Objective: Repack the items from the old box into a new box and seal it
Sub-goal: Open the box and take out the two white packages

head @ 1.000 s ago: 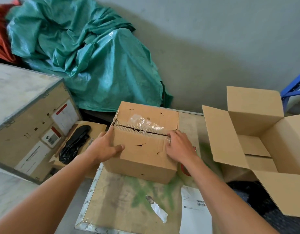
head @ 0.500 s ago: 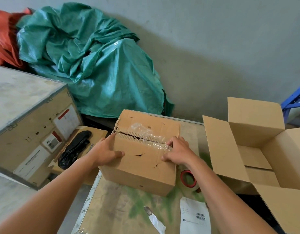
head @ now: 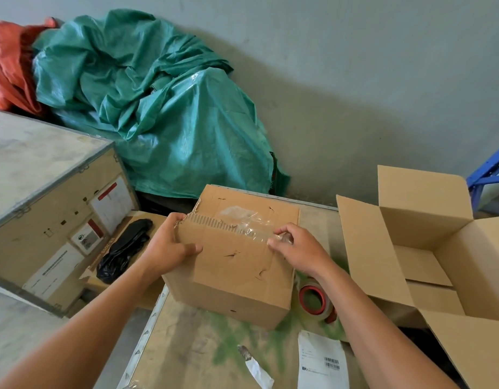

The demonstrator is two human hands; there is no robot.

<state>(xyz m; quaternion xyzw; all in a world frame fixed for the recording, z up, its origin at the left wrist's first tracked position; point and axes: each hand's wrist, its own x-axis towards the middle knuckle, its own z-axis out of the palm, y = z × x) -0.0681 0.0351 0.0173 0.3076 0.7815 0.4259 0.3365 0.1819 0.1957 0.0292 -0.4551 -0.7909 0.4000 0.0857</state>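
Note:
The old box (head: 237, 273) is a worn, closed cardboard carton with a torn seam and clear tape (head: 248, 223) across its top. It rests on a wooden crate top (head: 186, 341). My left hand (head: 169, 245) grips its left top corner. My right hand (head: 296, 245) pinches the loose end of the clear tape at the seam's right end. The new box (head: 428, 248) stands to the right with its flaps open and nothing visible inside. A roll of tape (head: 315, 300) with a red core lies between the two boxes, partly behind my right forearm.
A large wooden crate (head: 46, 197) with labels stands at left, a black bag (head: 124, 251) on flat cardboard beside it. A green tarp (head: 158, 108) is heaped against the wall. A paper label (head: 321, 360) and a torn tape strip (head: 256, 369) lie near me. Blue shelving (head: 492, 169) is at far right.
My right hand has moved right along the seam and lifted, peeling the clear tape off the top. The tape roll has come into view. The left hand stays on the corner.

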